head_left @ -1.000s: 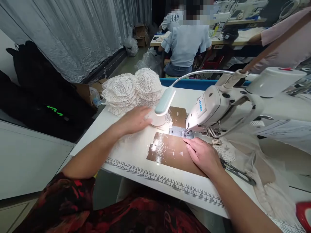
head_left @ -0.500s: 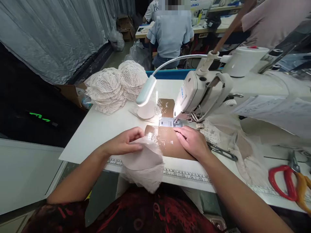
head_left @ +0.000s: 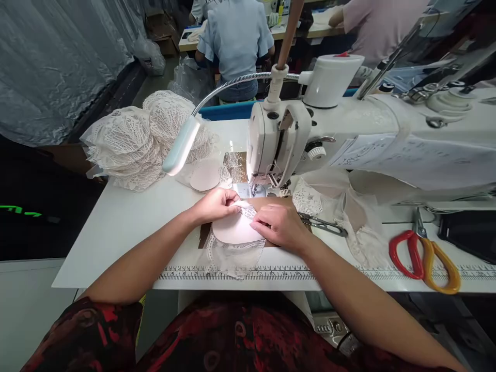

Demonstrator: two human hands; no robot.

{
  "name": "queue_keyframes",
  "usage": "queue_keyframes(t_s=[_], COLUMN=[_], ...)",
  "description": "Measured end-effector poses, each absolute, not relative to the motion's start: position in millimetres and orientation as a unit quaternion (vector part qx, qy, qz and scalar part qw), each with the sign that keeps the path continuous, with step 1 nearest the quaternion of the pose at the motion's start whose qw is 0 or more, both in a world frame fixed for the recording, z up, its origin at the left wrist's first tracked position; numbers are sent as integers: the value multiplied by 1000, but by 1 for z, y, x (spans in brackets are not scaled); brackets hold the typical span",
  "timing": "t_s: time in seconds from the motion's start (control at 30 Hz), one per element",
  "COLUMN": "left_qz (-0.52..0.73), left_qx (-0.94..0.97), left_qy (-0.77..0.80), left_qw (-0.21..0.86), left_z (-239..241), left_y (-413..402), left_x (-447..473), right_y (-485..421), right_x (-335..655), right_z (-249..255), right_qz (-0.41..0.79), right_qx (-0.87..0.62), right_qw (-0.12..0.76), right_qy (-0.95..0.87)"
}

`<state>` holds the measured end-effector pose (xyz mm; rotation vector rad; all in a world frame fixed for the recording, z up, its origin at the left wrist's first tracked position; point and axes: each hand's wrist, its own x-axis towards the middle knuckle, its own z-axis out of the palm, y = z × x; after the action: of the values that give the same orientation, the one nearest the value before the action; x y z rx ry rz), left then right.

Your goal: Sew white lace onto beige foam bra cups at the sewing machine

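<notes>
A pale bra cup with lace edging (head_left: 235, 231) lies in front of the sewing machine's presser foot (head_left: 254, 190), over a brown patch on the table. My left hand (head_left: 220, 205) pinches its upper left edge between thumb and fingers. On its right side, my right hand (head_left: 279, 223) has the fingers curled together against the cup's edge. Sheer lace hangs from the cup toward the ruler strip (head_left: 232, 274). Behind my left hand rests another cup piece (head_left: 204, 174). Thread snips (head_left: 323, 225) lie partly hidden beside my right hand.
Stacked lace cups (head_left: 124, 142) stand at the back left under a lamp (head_left: 181, 145). The machine head (head_left: 271, 134) rises ahead. Sheer lace fabric (head_left: 349, 206), scissors (head_left: 420, 253) and a black phone-like object (head_left: 468, 235) lie to the right. A seated person (head_left: 236, 46) works beyond.
My left hand has brought the cup up from the table's front edge to near the presser foot. My right hand now meets it there. The view has shifted right.
</notes>
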<state>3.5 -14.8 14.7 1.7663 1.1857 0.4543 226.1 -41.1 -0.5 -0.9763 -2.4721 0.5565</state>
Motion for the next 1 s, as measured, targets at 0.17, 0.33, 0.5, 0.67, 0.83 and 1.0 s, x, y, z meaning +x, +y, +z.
queue_keyframes(t_s=[0.17, 0.33, 0.5, 0.67, 0.83, 1.0], left_qz=[161, 140, 62, 67, 109, 107], left_qx=[656, 569, 624, 718, 811, 847], left_qy=[380, 390, 454, 529, 482, 469], left_qw=[632, 711, 633, 446, 312, 225], left_z=[25, 36, 38, 36, 24, 20], left_y=[-10, -4, 2, -1, 0, 7], left_x=[4, -6, -19, -10, 18, 25], right_y=[-40, -39, -39, -41, -40, -39], right_x=[226, 227, 226, 226, 227, 224], right_z=[-2, -3, -3, -3, -1, 0], right_qz=[181, 166, 158, 150, 115, 68], right_qx=[-348, -336, -343, -366, -400, -455], right_qw=[204, 203, 193, 200, 226, 124], right_qy=[-897, -905, -906, -897, -881, -879])
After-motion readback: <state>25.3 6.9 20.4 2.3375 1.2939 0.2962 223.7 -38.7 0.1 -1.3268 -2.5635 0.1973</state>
